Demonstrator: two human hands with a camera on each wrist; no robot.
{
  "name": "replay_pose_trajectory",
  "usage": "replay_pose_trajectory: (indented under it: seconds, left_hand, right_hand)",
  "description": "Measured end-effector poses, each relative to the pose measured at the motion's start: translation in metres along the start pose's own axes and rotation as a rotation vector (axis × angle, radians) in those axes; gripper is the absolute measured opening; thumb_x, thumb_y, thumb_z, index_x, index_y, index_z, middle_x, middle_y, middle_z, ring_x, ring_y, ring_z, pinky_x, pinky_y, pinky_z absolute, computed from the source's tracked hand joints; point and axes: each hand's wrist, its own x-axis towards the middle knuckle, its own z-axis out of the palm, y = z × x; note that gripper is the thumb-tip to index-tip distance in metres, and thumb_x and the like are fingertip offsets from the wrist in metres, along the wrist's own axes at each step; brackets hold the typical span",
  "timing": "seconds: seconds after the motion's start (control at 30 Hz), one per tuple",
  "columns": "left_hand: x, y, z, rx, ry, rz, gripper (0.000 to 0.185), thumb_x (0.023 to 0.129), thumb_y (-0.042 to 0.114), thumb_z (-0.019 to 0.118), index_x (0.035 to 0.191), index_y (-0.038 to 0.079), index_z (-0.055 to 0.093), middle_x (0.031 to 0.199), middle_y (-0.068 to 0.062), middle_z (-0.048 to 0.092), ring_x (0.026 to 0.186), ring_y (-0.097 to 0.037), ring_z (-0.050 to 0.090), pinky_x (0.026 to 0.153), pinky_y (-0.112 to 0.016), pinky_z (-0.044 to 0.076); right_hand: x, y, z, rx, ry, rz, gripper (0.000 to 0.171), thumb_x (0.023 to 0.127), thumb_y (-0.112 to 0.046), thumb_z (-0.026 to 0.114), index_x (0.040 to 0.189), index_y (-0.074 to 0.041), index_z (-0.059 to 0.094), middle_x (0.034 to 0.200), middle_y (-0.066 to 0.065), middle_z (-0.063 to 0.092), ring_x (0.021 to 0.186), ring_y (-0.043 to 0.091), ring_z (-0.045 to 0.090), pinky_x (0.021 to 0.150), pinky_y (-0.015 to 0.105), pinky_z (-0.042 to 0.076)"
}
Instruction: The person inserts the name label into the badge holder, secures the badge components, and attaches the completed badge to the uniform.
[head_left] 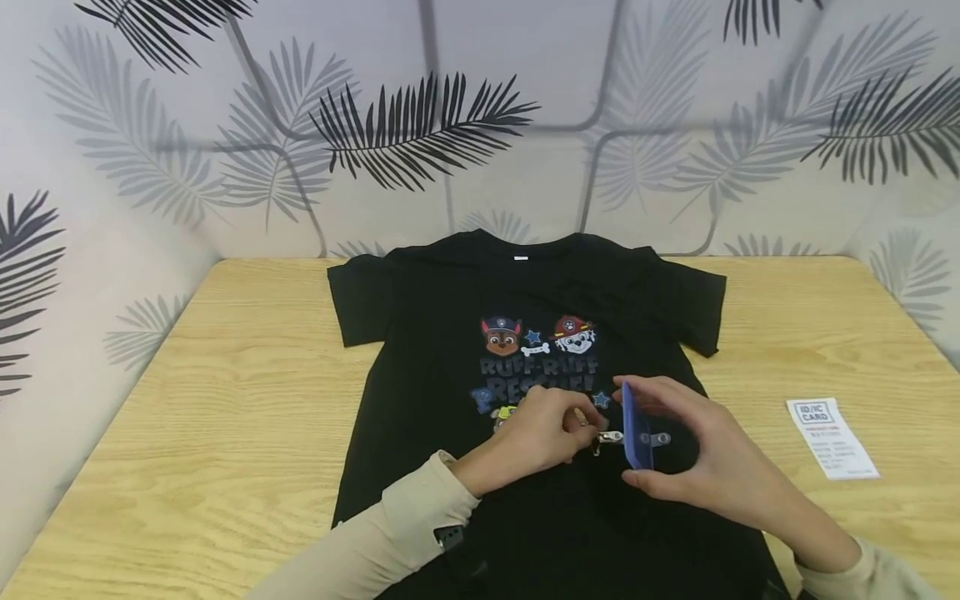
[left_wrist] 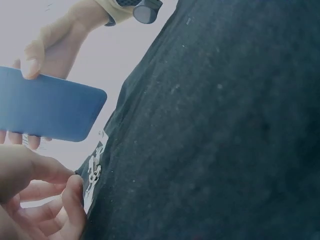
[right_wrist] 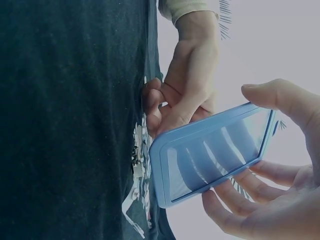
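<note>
A black T-shirt with cartoon dogs and lettering lies spread on the table. At its lower print my left hand pinches a small fold of the dark cloth between thumb and fingertip, best seen in the left wrist view. Right beside those fingertips is a metal badge clip with a clear strap, lying against the shirt. My right hand grips a blue card holder by its opposite long edges, thumb on one side and fingers on the other. The holder stands on edge above the shirt and has a clear window.
A white printed paper card marked ID/IC CARD lies on the wooden table, right of the shirt. Behind the table rises a pale backdrop with a leaf pattern. A dark band sits around the left sleeve cuff.
</note>
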Motion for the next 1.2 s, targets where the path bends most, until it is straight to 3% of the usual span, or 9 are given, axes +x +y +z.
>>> replay_pose_trajectory:
  seconds: [0.23, 0.53, 0.7, 0.87, 1.07, 1.2]
  left_hand:
    - [-0.004, 0.001, -0.003, -0.165, -0.033, -0.081, 0.014, 0.094, 0.007, 0.061, 0.102, 0.004, 0.072, 0.065, -0.001, 0.066, 0.046, -0.007, 0.057, 0.044, -0.022, 0.05]
    - [-0.009, 0.006, -0.011, -0.527, -0.087, -0.202, 0.021, 0.097, 0.013, 0.058, 0.103, -0.003, 0.069, 0.08, -0.012, 0.068, 0.06, -0.012, 0.063, 0.058, -0.028, 0.058]
    - [-0.011, 0.006, -0.008, -0.619, -0.127, -0.26, 0.022, 0.099, 0.012, 0.054, 0.107, -0.005, 0.067, 0.082, -0.012, 0.067, 0.064, -0.013, 0.063, 0.062, -0.03, 0.058]
    - [-0.015, 0.0, 0.0, -0.732, -0.214, -0.275, 0.028, 0.101, 0.01, 0.047, 0.107, -0.012, 0.063, 0.086, -0.014, 0.068, 0.068, -0.015, 0.065, 0.068, -0.032, 0.059]
    - [-0.016, -0.007, -0.002, -0.937, -0.329, -0.245, 0.036, 0.104, 0.014, 0.041, 0.122, -0.015, 0.053, 0.113, -0.032, 0.062, 0.094, -0.025, 0.068, 0.085, -0.039, 0.056]
    - [-0.019, -0.011, -0.004, -0.992, -0.308, -0.256, 0.033, 0.101, 0.008, 0.046, 0.125, -0.014, 0.051, 0.106, -0.022, 0.065, 0.093, -0.021, 0.067, 0.09, -0.039, 0.054]
  right_hand:
    - [0.001, -0.001, -0.001, 0.072, -0.002, -0.025, 0.08, 0.069, -0.008, 0.087, 0.138, -0.018, 0.048, 0.128, 0.001, 0.057, 0.112, 0.011, 0.058, 0.094, 0.02, 0.048]
    - [0.0, -0.006, -0.003, 0.244, -0.039, -0.04, 0.08, 0.071, 0.002, 0.082, 0.14, -0.014, 0.045, 0.128, 0.003, 0.058, 0.116, 0.009, 0.055, 0.098, 0.016, 0.043]
    - [0.0, -0.007, -0.003, 0.268, -0.036, -0.04, 0.08, 0.071, 0.004, 0.081, 0.14, -0.013, 0.045, 0.128, 0.003, 0.057, 0.117, 0.01, 0.055, 0.098, 0.017, 0.043]
    - [0.001, -0.008, -0.003, 0.307, -0.03, -0.055, 0.08, 0.07, 0.008, 0.08, 0.14, -0.007, 0.043, 0.128, 0.006, 0.056, 0.118, 0.011, 0.055, 0.099, 0.016, 0.042]
    - [0.003, -0.009, -0.004, 0.37, -0.025, -0.037, 0.081, 0.071, 0.013, 0.077, 0.14, -0.003, 0.04, 0.13, 0.009, 0.053, 0.12, 0.011, 0.053, 0.1, 0.015, 0.04]
    - [0.002, -0.009, -0.003, 0.444, -0.015, -0.053, 0.081, 0.07, 0.018, 0.075, 0.14, 0.0, 0.039, 0.131, 0.012, 0.051, 0.121, 0.014, 0.052, 0.098, 0.017, 0.043]
